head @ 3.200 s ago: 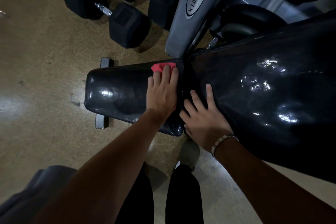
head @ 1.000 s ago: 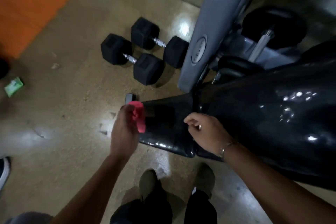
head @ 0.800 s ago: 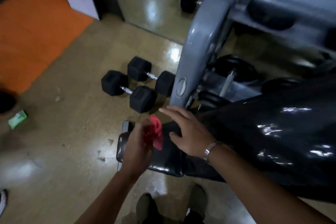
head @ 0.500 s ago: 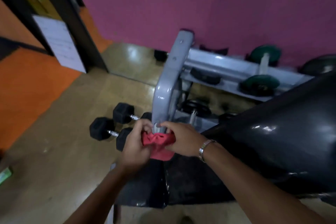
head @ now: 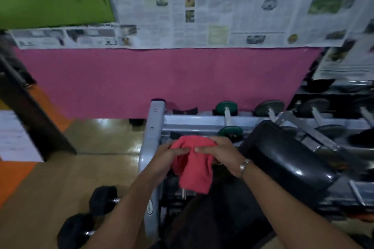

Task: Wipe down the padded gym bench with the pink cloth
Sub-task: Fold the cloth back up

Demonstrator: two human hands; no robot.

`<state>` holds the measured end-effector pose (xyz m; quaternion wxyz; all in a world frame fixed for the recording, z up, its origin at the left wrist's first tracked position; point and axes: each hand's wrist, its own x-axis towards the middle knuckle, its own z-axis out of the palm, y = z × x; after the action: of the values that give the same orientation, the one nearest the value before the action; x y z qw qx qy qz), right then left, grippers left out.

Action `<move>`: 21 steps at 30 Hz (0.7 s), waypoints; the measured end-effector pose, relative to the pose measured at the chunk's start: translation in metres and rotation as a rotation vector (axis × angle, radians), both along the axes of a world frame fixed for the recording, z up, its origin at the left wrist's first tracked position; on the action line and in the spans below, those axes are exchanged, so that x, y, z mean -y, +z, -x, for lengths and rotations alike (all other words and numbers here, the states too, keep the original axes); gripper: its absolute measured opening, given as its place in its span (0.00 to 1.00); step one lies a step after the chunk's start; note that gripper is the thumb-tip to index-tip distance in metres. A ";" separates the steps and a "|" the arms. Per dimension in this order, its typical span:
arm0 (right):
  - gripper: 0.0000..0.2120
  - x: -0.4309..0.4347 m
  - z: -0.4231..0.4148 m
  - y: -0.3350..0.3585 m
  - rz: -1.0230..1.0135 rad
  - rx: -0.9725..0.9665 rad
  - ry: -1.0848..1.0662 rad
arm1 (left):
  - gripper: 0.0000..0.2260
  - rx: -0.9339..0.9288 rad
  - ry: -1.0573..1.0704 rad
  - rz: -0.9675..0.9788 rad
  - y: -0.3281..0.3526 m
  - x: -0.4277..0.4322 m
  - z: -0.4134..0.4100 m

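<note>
Grips: left hand point(head: 164, 159) and right hand point(head: 220, 155) both pinch crumpled pink cloth point(head: 194, 170); glossy black padded gym bench point(head: 283, 157) lies at three o'clock, nearer right hand.

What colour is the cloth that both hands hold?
The cloth is plain pinkish red, clearest in the head view.

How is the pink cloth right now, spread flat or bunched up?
Bunched up. The left hand and right hand pinch the pink cloth at its top, and the rest hangs in loose folds.
</note>
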<state>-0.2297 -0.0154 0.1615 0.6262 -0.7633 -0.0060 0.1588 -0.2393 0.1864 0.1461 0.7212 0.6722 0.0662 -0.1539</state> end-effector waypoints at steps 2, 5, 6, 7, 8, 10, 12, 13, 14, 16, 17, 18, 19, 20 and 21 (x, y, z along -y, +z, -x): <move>0.11 0.014 -0.007 0.012 -0.050 -0.005 -0.124 | 0.12 0.022 0.039 0.004 0.013 0.022 -0.018; 0.15 0.040 -0.027 0.029 -0.108 -0.003 -0.252 | 0.09 0.038 0.081 0.051 0.030 0.055 -0.044; 0.18 0.050 -0.036 0.034 -0.118 0.015 -0.281 | 0.09 0.037 0.089 0.063 0.036 0.064 -0.054; 0.21 0.060 -0.048 0.037 -0.100 0.040 -0.308 | 0.09 0.033 0.098 0.070 0.039 0.072 -0.065; 0.23 0.070 -0.059 0.040 -0.067 0.076 -0.329 | 0.10 0.018 0.101 0.071 0.042 0.078 -0.077; 0.26 0.088 -0.087 0.041 0.023 0.144 -0.359 | 0.11 0.000 0.091 0.059 0.045 0.090 -0.103; 0.27 0.107 -0.118 0.036 0.131 0.187 -0.393 | 0.13 -0.009 0.090 0.013 0.043 0.104 -0.132; 0.27 0.115 -0.133 0.032 0.185 0.203 -0.397 | 0.14 -0.008 0.102 -0.010 0.040 0.112 -0.146; 0.27 0.125 -0.149 0.026 0.228 0.213 -0.388 | 0.14 -0.009 0.118 -0.026 0.037 0.121 -0.158; 0.27 0.146 -0.182 0.017 0.287 0.261 -0.345 | 0.13 -0.006 0.147 -0.038 0.029 0.142 -0.186; 0.26 0.156 -0.198 0.011 0.340 0.291 -0.309 | 0.13 -0.014 0.162 -0.046 0.024 0.153 -0.199; 0.24 0.165 -0.213 0.006 0.403 0.325 -0.265 | 0.14 -0.027 0.170 -0.066 0.019 0.164 -0.211; 0.22 0.173 -0.230 0.000 0.458 0.352 -0.217 | 0.14 -0.029 0.177 -0.083 0.011 0.174 -0.226; 0.21 0.179 -0.243 -0.004 0.507 0.374 -0.166 | 0.15 -0.033 0.185 -0.106 0.004 0.181 -0.237; 0.22 0.186 -0.259 -0.011 0.552 0.367 -0.104 | 0.15 -0.036 0.199 -0.121 -0.007 0.190 -0.251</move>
<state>0.0290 -0.2018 0.1507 0.3915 -0.9193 -0.0367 -0.0178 0.0113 -0.0032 0.1393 0.6898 0.7015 0.1549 -0.0893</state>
